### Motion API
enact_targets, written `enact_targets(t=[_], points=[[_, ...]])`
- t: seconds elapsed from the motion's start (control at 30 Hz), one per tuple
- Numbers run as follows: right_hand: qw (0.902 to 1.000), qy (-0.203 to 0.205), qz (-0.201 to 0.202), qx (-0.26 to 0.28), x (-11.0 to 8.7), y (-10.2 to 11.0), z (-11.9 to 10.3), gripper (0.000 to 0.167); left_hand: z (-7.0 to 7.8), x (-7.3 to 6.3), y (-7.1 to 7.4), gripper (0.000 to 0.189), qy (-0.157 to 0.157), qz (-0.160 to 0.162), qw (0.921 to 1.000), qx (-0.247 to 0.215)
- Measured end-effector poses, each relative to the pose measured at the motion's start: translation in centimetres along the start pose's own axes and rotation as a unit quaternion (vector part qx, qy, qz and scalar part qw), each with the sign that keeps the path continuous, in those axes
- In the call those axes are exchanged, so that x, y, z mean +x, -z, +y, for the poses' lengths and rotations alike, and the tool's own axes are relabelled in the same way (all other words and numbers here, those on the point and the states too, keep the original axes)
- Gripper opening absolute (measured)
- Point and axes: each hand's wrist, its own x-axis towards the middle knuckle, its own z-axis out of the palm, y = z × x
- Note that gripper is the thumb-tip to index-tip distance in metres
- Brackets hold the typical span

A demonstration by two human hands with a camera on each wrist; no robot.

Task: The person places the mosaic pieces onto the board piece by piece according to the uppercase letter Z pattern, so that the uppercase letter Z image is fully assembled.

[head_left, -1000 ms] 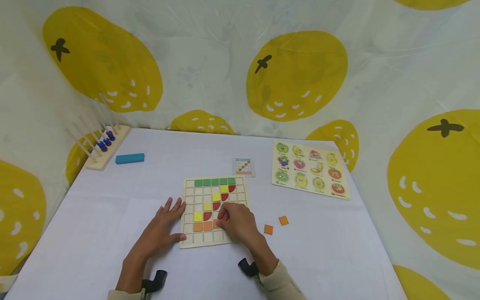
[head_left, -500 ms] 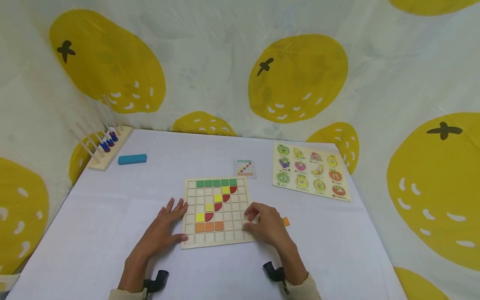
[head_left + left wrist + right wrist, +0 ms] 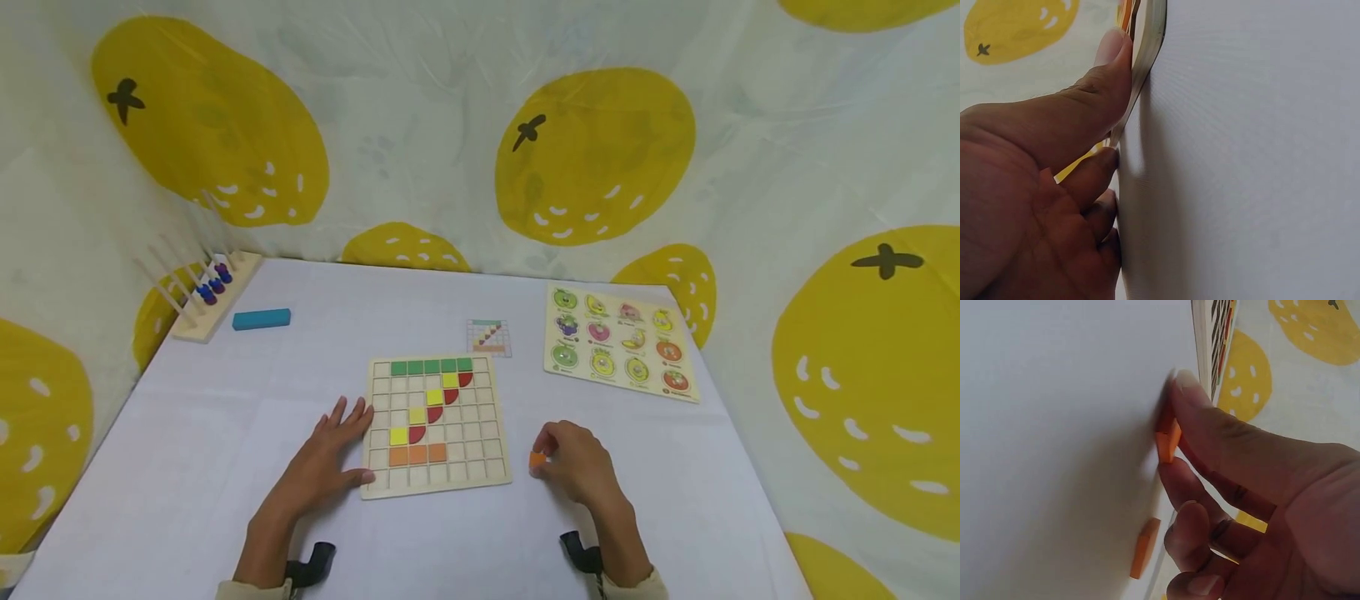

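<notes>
A wooden grid board (image 3: 476,429) lies on the table, with green squares along its top row, yellow squares and red quarter-circles stepping diagonally, and a row of orange squares near the bottom. My left hand (image 3: 322,458) rests at the board's left edge, fingers spread and thumb over the rim. In the left wrist view, the thumb (image 3: 1110,69) presses against the board's edge (image 3: 1152,37). Right of the board, my right hand (image 3: 577,462) pinches an orange square tile (image 3: 1167,439) between thumb and finger, low over the table. A second orange tile (image 3: 1145,549) lies nearby, hidden by the hand in the head view.
Behind the board lies a small pattern card (image 3: 489,338). A fruit picture board (image 3: 618,342) is at the back right. A blue-green block (image 3: 261,319) and a wooden peg stand (image 3: 217,300) with beads stand at the back left. Fruit-printed cloth (image 3: 420,125) hangs behind the table.
My right hand has let go of the third orange tile on the board, moved right off the board, and taken hold of a loose orange tile. My left hand has stayed at the edge.
</notes>
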Motion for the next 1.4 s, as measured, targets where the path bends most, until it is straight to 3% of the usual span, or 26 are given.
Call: enact_targets(t=[0.27, 0.43, 0.6, 0.8, 1.13, 1.4], points=[[0.9997, -0.003, 0.007, 0.021, 0.4, -0.5, -0.4, 0.033, -0.1, 0.0, -0.1, 0.107, 0.003, -0.003, 1.0000, -0.003], [0.9987, 0.016, 0.021, 0.042, 0.8, -0.5, -1.2, 0.025, -0.1, 0.1, -0.2, 0.107, 0.003, -0.002, 1.0000, -0.001], [0.9953, 0.047, 0.025, 0.081, 1.0, -0.6, -3.3, 0.019, -0.1, 0.1, -0.1, 0.108, 0.002, 0.002, 1.0000, 0.003], [0.9902, 0.078, -0.010, 0.115, 1.4, -1.7, -6.4, 0.015, 0.0, -0.1, 0.2, 0.109, 0.001, 0.005, 1.0000, 0.003], [0.9948, 0.075, -0.002, 0.068, 2.2, -4.6, -8.9, 0.017, -0.1, -0.1, 0.1, 0.109, 0.002, 0.004, 1.0000, -0.005], [0.9946, 0.084, -0.021, 0.058, 2.0, -4.7, -9.0, 0.017, 0.0, -0.2, 0.1, 0.109, 0.000, 0.006, 1.0000, -0.004]])
